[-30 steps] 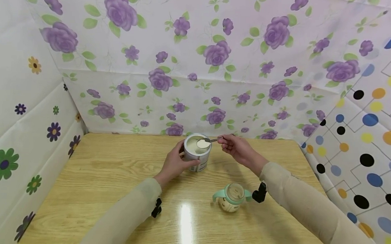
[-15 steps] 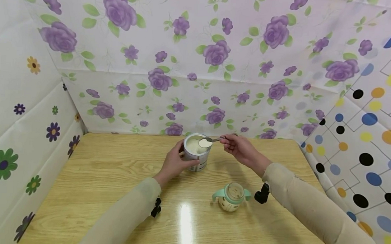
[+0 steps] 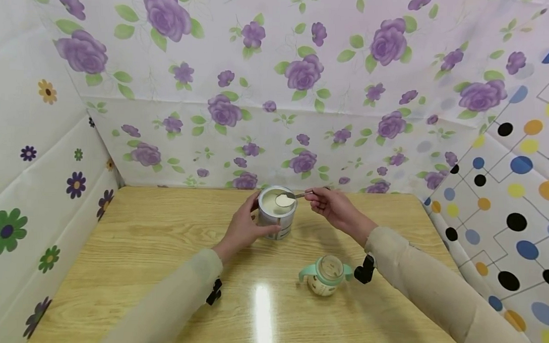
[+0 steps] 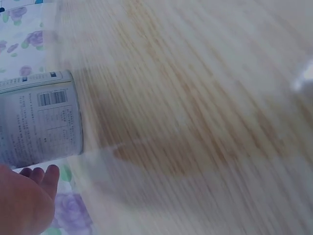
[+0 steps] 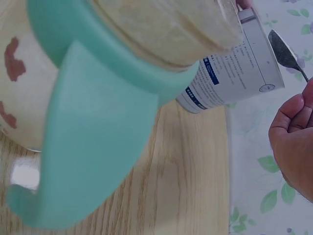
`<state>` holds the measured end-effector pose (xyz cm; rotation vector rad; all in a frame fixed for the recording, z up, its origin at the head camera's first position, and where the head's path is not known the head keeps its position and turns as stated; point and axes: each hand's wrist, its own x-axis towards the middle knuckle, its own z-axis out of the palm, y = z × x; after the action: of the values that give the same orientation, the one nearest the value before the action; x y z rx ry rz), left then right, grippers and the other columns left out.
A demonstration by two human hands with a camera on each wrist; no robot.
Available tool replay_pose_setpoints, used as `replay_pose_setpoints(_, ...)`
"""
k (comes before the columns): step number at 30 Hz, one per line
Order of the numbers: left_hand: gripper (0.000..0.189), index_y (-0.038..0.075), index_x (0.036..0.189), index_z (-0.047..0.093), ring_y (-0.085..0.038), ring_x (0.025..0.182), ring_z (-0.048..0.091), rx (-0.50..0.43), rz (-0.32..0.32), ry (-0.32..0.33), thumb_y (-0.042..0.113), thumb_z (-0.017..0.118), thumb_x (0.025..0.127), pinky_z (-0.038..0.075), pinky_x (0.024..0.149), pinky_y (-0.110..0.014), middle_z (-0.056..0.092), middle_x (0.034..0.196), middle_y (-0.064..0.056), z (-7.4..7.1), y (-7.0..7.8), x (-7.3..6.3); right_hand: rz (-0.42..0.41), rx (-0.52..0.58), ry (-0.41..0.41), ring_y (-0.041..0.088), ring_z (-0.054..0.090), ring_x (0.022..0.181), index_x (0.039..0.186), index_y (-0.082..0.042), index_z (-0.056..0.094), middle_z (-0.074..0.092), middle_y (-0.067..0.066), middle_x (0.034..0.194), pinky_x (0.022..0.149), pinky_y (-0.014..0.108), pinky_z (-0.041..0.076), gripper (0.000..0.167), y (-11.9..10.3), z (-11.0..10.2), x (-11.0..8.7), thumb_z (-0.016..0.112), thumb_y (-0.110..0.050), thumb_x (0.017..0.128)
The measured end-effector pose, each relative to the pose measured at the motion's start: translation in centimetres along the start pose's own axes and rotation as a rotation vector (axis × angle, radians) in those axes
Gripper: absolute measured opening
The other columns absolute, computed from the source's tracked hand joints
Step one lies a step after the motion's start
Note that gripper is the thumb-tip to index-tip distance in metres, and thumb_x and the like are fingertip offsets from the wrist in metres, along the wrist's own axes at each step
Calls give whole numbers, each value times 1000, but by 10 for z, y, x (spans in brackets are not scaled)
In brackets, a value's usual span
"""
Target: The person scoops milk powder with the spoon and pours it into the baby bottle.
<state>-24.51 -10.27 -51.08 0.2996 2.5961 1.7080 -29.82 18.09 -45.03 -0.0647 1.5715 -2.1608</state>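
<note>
My left hand (image 3: 246, 225) grips a silver-grey can (image 3: 276, 226) from its left side, thumb across the front and fingers behind. The can stands upright near the table's back edge, its top off and pale powder inside. Between the thumb and fingers of my right hand (image 3: 334, 208) is a metal spoon (image 3: 302, 195); its bowl, heaped with white powder, hangs over the can's mouth. In the right wrist view the spoon (image 5: 283, 51) shows its dark underside above the can's rim. A lidless baby bottle (image 3: 327, 277) with mint-green handles stands nearer me, below my right forearm.
The wooden table (image 3: 163, 238) meets a white cloth wall with purple flowers (image 3: 224, 110) at the back. Patterned cloth also hangs on the left and right. The bottle's green handle (image 5: 98, 132) fills much of the right wrist view.
The loaded spoon shifts slightly right toward the can's rim, then back left over the opening. My left hand stays on the can, and the bottle stays in place.
</note>
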Motion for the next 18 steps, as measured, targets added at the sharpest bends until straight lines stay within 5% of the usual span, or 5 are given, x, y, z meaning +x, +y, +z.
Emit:
replay_pose_setpoints(11,107,20,164,40,-36,145,51,25,14,16,32,100,77,50,115,-52,51,159,-7,-18,26,-31,10,18,-7,10,67,81,109,-7,76,78,0,92,81,23,58,31,2,2,4,47,-17,117)
replay_pose_setpoints(18,97,10,158,50,-37,140,55,-47,85,-35,31,100,77,51,113,-54,59,150,-11,-11,42,-63,7,17,1,10,68,78,106,-9,78,79,0,89,78,24,58,35,3,4,6,45,-16,117)
